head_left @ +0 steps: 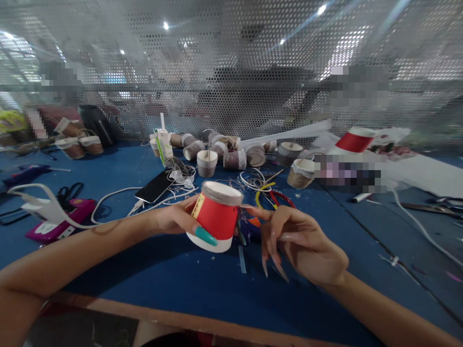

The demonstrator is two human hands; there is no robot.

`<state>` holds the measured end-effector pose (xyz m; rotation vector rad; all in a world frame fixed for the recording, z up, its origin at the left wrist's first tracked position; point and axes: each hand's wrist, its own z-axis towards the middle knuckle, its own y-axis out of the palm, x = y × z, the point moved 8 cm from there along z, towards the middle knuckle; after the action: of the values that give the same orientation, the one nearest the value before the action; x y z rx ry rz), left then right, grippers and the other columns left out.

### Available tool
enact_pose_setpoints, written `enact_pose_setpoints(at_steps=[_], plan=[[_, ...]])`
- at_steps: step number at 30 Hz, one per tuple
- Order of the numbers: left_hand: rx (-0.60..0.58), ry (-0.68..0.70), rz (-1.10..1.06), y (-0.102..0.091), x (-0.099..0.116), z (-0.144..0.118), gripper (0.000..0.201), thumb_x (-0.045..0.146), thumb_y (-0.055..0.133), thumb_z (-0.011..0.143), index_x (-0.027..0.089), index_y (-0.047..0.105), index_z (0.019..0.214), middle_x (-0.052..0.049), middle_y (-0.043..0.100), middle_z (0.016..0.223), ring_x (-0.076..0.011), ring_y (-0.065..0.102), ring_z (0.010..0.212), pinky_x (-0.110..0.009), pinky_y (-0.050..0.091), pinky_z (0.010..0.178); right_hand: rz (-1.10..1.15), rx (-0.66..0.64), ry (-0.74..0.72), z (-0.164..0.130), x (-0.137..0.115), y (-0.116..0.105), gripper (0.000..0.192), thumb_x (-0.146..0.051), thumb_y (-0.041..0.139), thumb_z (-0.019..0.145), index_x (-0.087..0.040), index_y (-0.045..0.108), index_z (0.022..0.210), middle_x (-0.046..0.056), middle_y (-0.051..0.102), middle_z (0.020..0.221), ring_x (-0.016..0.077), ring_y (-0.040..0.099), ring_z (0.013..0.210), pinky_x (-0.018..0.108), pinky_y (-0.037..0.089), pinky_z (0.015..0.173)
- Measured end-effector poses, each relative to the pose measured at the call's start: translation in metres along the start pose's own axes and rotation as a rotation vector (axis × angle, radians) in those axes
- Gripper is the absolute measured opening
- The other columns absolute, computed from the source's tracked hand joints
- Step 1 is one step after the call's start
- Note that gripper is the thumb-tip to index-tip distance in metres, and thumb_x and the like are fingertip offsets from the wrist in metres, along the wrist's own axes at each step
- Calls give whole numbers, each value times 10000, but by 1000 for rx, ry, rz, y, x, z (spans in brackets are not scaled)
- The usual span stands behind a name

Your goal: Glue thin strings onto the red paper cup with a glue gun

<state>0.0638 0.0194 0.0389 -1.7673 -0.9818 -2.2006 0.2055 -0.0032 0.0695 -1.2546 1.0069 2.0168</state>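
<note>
My left hand (184, 219) is closed around a red paper cup (219, 217) with a white lower band, its narrow end up and slightly tilted. Grey-brown twine (221, 193) wraps the cup's top edge. A yellow printed patch shows on the cup's left side. My right hand (300, 241) is beside the cup, its index fingertip touching the cup's side just below the twine. The other fingers of that hand hang apart, and I see nothing held in them. Partly hidden behind the cup and right hand lies a dark blue tool (251, 230) with an orange part.
Several twine-wrapped cups (207, 164) stand and lie at the back, before a perforated metal screen (173, 62). A phone (155, 186), white cables and a magenta power strip (61, 221) lie left. Another red cup (356, 140) and scissors (434, 207) are on the right.
</note>
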Motion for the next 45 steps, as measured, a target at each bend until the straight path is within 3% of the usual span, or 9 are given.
enact_pose_setpoints(at_steps=[3, 10, 19, 26, 31, 35, 39, 42, 45], plan=[[-38, 29, -22, 2, 3, 1, 708, 243, 807, 554, 219, 616, 1235, -88, 726, 1057, -248, 681, 944, -359, 520, 834, 24, 31, -16, 3, -1, -4, 118, -167, 543, 707, -185, 659, 692, 75, 775, 914, 107, 551, 368, 261, 498, 388], [40, 42, -25, -8, 4, 4, 688, 217, 802, 496, 155, 647, 1163, -109, 726, 1034, -276, 662, 950, -371, 495, 848, 11, 128, -115, 3, -10, -13, 182, -139, 483, 723, -199, 653, 695, 56, 768, 1039, 103, 523, 369, 266, 482, 335], [164, 115, 27, -21, 10, 5, 586, 257, 855, 552, 165, 663, 1097, -90, 722, 963, -217, 668, 878, -336, 506, 813, -123, 117, -72, 0, -5, -12, 39, -205, 634, 747, -189, 605, 768, 133, 673, 1263, 92, 569, 391, 283, 511, 380], [194, 189, 86, -29, 14, 7, 564, 218, 841, 570, 151, 650, 1096, -81, 706, 1009, -222, 657, 949, -346, 488, 904, -287, 44, -34, -5, -1, -5, 176, -364, 649, 838, -193, 621, 807, 84, 747, 864, 106, 567, 395, 284, 511, 443], [245, 133, -14, -44, 4, 9, 520, 229, 826, 579, 142, 666, 1066, -95, 720, 1020, -247, 667, 973, -402, 455, 963, -407, 123, -138, -3, -15, -14, 344, -535, 557, 864, -199, 575, 790, 127, 754, 918, 109, 529, 376, 303, 489, 398], [168, 69, -209, -45, -10, 13, 581, 241, 811, 596, 155, 645, 1146, -90, 711, 1143, -249, 656, 1076, -400, 424, 1021, -898, 215, -136, 9, -23, -29, 280, -475, 477, 903, -209, 515, 824, 32, 650, 668, 121, 513, 393, 277, 445, 405], [137, 10, -247, -47, -23, 15, 640, 189, 817, 578, 158, 612, 1184, -87, 719, 1096, -225, 675, 1001, -370, 459, 951, -1641, 143, 53, 20, -17, -31, 261, -462, 521, 838, -203, 504, 858, 75, 620, 871, 183, 610, 621, 328, 486, 564], [155, 9, -227, -50, -27, 14, 641, 171, 834, 562, 179, 601, 1159, -60, 719, 1009, -201, 677, 930, -362, 471, 907, -1829, 47, 195, 17, -11, -30, 344, -546, 566, 778, -214, 474, 791, 102, 607, 896, 242, 623, 741, 357, 498, 600], [171, 14, -191, -52, -28, 14, 649, 159, 836, 558, 189, 590, 1158, -52, 711, 1010, -203, 671, 960, -370, 455, 937, -1859, -120, 289, 8, -1, -26, 265, -406, 636, 709, -209, 488, 807, 106, 611, 889, 250, 615, 753, 342, 485, 580]])
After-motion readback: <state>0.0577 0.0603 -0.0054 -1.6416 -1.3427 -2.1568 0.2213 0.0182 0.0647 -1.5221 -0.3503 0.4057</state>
